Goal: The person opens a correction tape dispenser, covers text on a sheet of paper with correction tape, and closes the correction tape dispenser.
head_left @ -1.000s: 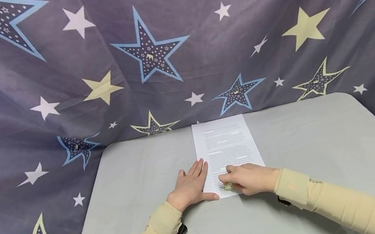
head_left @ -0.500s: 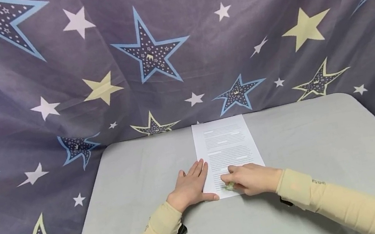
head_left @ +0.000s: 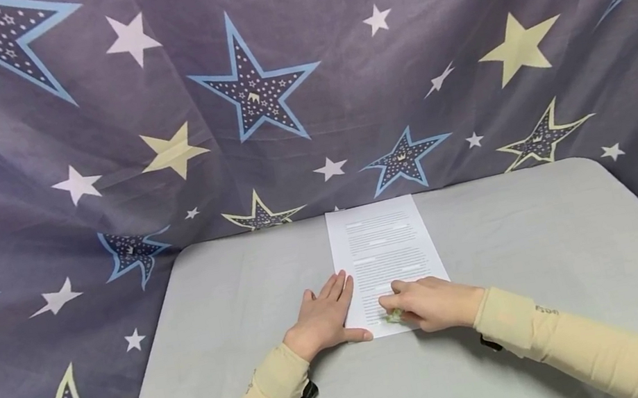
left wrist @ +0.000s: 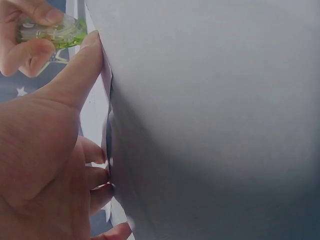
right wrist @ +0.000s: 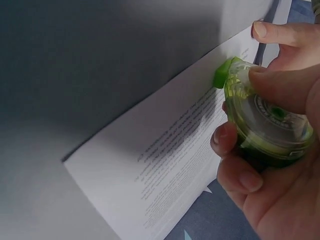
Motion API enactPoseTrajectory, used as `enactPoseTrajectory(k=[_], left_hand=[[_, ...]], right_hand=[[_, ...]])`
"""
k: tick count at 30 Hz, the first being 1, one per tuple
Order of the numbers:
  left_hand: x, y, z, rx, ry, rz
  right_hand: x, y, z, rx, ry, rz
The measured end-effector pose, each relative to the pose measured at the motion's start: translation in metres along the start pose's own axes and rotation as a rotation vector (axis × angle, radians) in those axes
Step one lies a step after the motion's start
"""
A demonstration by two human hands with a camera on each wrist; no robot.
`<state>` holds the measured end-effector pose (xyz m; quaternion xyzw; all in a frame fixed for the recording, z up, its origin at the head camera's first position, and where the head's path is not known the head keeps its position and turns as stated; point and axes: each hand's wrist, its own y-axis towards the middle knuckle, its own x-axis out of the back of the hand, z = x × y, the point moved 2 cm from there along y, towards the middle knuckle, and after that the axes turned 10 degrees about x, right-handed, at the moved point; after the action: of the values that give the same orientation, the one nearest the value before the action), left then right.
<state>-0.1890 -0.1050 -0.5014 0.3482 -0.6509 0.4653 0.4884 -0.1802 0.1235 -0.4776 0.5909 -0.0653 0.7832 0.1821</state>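
A printed sheet of paper (head_left: 388, 244) lies on the table, with several white strips across its lines of text. My left hand (head_left: 322, 317) rests flat on its left edge, fingers spread and thumb at the near corner. Over the lower part of the page, my right hand (head_left: 436, 303) grips a see-through green correction tape (right wrist: 272, 122). In the right wrist view the thumb presses on its top and the fingers curl below it. Its green tip (right wrist: 226, 73) is right at the paper by the lower lines of print. From the head view most of the dispenser is hidden by the fingers.
The grey table (head_left: 233, 291) has rounded far corners. Behind it and along both sides hangs a dark cloth (head_left: 341, 104) printed with stars. The sheet's far edge reaches the back edge of the table.
My right hand has slid slightly to the right over the page with the correction tape. The left hand and the sheet have stayed in place.
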Motion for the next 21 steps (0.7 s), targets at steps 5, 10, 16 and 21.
enactPoseTrajectory(k=[5, 10, 16, 21], left_hand=[[0.0028, -0.0023, -0.0013, -0.003, -0.008, -0.002], [0.0013, -0.0009, -0.0005, -0.009, -0.012, -0.004], [-0.0023, 0.0013, 0.0012, -0.005, -0.016, -0.004], [-0.0063, 0.0031, 0.0029, -0.003, -0.022, -0.010]], right_hand=[[0.0012, -0.0023, 0.0000, 0.002, -0.007, -0.008], [-0.0002, -0.0043, -0.0024, -0.001, -0.012, -0.009], [-0.0008, -0.0059, -0.0050, -0.004, -0.018, -0.007], [0.0031, -0.0084, -0.0042, 0.004, -0.005, -0.016]])
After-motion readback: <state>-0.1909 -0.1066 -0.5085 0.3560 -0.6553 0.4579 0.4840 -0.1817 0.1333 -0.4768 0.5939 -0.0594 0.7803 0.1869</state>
